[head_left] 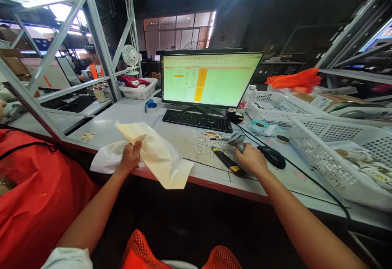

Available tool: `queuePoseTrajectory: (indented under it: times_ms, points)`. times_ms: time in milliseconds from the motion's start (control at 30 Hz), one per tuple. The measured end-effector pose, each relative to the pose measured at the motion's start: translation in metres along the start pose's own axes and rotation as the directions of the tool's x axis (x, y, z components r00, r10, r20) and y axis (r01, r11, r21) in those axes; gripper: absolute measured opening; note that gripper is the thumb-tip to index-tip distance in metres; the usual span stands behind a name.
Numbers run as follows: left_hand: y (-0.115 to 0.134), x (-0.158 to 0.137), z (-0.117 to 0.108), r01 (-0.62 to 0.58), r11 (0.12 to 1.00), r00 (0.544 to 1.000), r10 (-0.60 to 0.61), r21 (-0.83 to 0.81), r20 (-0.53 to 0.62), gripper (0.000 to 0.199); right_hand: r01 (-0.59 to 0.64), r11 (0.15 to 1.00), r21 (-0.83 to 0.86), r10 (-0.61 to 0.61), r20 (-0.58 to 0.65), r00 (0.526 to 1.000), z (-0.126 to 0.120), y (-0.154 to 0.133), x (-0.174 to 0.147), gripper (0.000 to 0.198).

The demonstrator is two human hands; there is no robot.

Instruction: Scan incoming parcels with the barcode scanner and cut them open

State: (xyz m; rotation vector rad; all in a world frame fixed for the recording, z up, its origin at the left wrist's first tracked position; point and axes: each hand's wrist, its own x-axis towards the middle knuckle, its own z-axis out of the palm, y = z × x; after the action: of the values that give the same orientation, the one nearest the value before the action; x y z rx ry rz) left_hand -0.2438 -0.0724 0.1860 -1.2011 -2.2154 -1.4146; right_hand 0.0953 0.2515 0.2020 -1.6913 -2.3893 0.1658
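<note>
My left hand (131, 156) grips a crumpled pale yellow mailing bag (159, 152) above the desk's front edge. A white plastic bag (108, 157) lies behind and left of that hand; I cannot tell whether the two are one piece. On the right, my right hand (251, 158) is wrapped round a grey handheld barcode scanner (237, 140), its head towards the monitor. Just left of that hand a black and yellow utility knife (228, 161) rests on the desk mat. A black mouse (272, 156) sits right beside the wrist.
A monitor (208, 77) and keyboard (197, 121) stand at the desk's back. White baskets (337, 154) line the right side, a tape roll (259, 127) near them. A red sack (39, 195) bulges at left. Another person (95, 67) is at the far left.
</note>
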Motion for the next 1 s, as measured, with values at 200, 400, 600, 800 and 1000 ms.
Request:
queuePoseTrajectory:
  times_ms: [200, 400, 600, 800, 1000]
  points:
    - [-0.01, -0.027, 0.001, 0.024, 1.0, 1.0, -0.024, -0.005, 0.013, 0.062, -0.096, 0.992, -0.084, 0.083, -0.143, 0.986, 0.011, 0.004, 0.011, 0.056]
    - [-0.017, -0.041, 0.005, 0.003, 1.0, 0.999, -0.003, 0.0, 0.052, 0.071, 0.152, 0.988, 0.016, -0.151, -0.061, 0.987, 0.011, -0.065, 0.068, 0.05]
    - [-0.029, -0.049, 0.011, 0.005, 1.0, 0.999, -0.005, 0.016, 0.048, 0.083, 0.142, 0.99, 0.014, -0.143, 0.083, 0.986, 0.034, -0.114, 0.124, 0.05]
    - [-0.034, -0.052, 0.014, -0.029, 1.0, 0.998, 0.028, 0.009, 0.055, 0.08, 0.092, 0.996, -0.009, -0.089, 0.152, 0.984, 0.029, -0.123, 0.139, 0.043]
    - [-0.033, -0.052, 0.014, -0.038, 0.999, 0.995, 0.034, 0.036, 0.096, 0.076, 0.11, 0.994, 0.014, -0.111, 0.14, 0.984, 0.022, -0.121, 0.131, 0.047]
